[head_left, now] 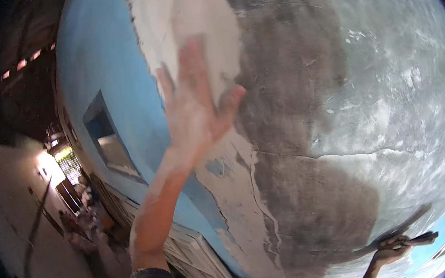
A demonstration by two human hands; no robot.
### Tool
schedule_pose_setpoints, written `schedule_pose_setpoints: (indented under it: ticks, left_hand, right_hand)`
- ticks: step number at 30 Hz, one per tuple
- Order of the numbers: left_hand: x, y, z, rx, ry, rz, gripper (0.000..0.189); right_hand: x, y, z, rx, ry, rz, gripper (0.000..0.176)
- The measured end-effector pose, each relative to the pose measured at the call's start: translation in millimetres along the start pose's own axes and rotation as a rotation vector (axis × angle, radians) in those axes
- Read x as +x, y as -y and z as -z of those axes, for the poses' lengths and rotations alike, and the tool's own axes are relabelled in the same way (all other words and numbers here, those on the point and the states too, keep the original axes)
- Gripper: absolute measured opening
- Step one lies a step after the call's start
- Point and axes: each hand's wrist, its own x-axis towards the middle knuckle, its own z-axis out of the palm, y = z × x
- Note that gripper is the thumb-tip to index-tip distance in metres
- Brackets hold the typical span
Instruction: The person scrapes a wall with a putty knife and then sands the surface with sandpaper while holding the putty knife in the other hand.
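My left hand (191, 112) is raised with its fingers spread, in front of the pale strip (216, 28) of wall between blue paint and grey plaster. It holds nothing, and motion smears its fingertips. Low on the right, my right hand (390, 252) is wrapped round the handle of a plastering trowel (424, 239). The trowel's dark, narrow-looking blade slants up to the right, close along the grey plastered wall (392, 105). A dark, damp-looking patch (291, 72) covers the plaster left of a lighter, scuffed area.
Blue-painted wall (102, 54) with a small recessed opening (108, 143) lies to the left. Pale boards (197, 255) lean below my left forearm. A narrow passage runs back past clutter (86, 213) towards a bright doorway (63, 172). A crack (338, 155) crosses the plaster.
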Motion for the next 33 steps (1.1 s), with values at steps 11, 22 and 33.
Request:
schedule_pose_setpoints:
  ticks: [11, 22, 33]
  left_hand:
    - [0, -28, -6, -0.107, -0.004, -0.18, 0.104]
    - [31, -30, -6, -0.11, -0.048, -0.165, 0.096]
    - [36, -32, -1, -0.145, -0.047, -0.123, 0.082]
  right_hand:
    - [6, -29, 20, -0.051, 0.007, 0.092, 0.043]
    - [5, -26, 25, -0.148, 0.009, 0.114, 0.04]
    - [13, -38, 30, -0.235, 0.037, 0.361, 0.035]
